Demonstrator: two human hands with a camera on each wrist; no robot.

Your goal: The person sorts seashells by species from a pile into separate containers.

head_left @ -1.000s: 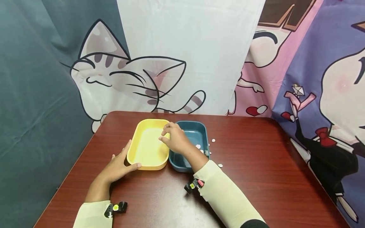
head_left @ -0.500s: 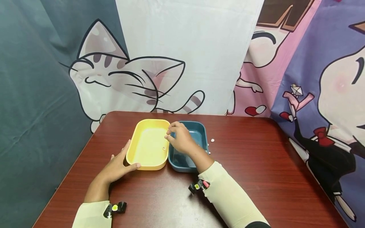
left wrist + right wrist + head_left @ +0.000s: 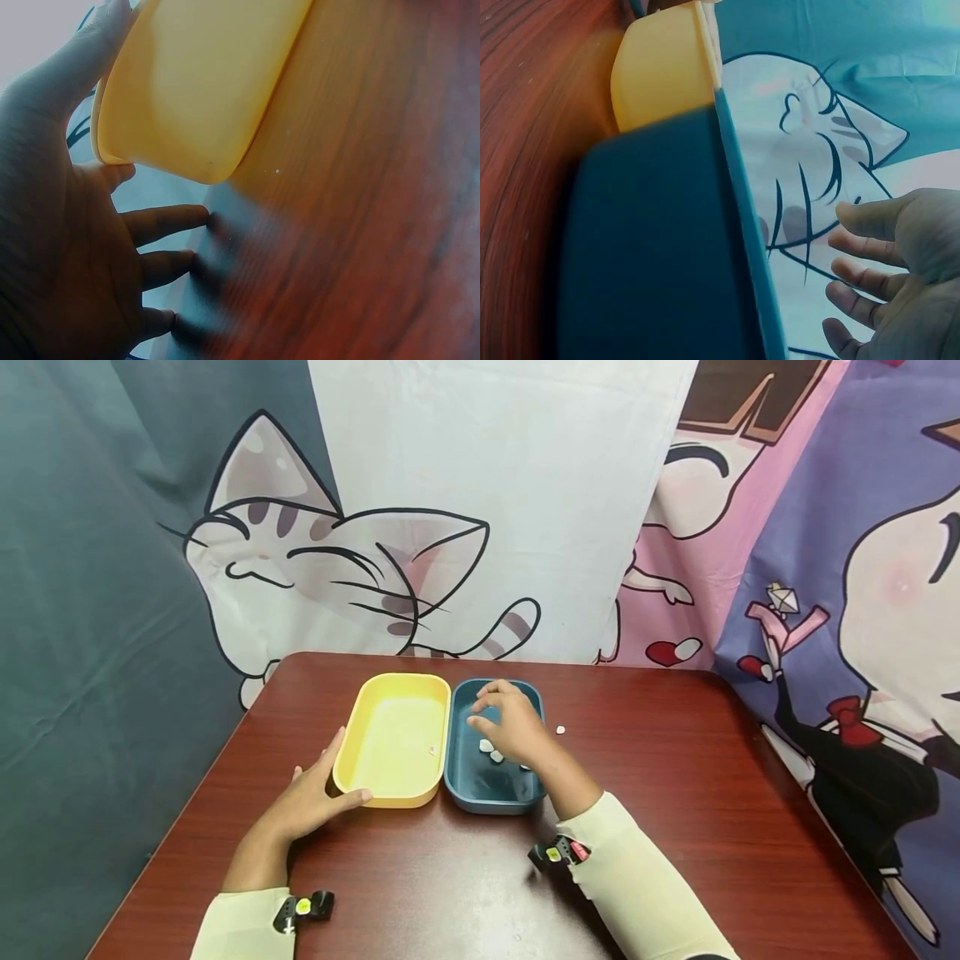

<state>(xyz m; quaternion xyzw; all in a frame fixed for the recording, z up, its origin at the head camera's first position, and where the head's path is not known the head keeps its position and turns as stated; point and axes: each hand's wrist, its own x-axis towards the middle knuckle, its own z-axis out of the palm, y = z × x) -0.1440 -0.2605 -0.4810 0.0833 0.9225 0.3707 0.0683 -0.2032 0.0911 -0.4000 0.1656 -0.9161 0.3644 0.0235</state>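
Observation:
The yellow tray (image 3: pixel 392 739) stands on the table with one small pale piece (image 3: pixel 431 751) inside. My left hand (image 3: pixel 311 797) rests at its near left corner, thumb along the front and spread fingers beside the left wall. In the left wrist view, several straight fingers (image 3: pixel 166 268) reach past the tray's corner. Against the yellow tray's right side stands a dark blue tray (image 3: pixel 491 803). My right hand (image 3: pixel 512 722) hovers over it with loosely bent, parted fingers and nothing between them. Small white pebble-like pieces (image 3: pixel 486 746) lie in the blue tray, partly hidden by the hand.
A single white piece (image 3: pixel 560 729) lies on the reddish-brown table (image 3: pixel 675 793), right of the blue tray. Behind the table hangs a cartoon-printed cloth (image 3: pixel 480 468). A small camera is strapped to each sleeve.
My right hand has moved right, from the yellow tray's edge to over the blue tray. A small piece has appeared in the yellow tray. The left hand stays put.

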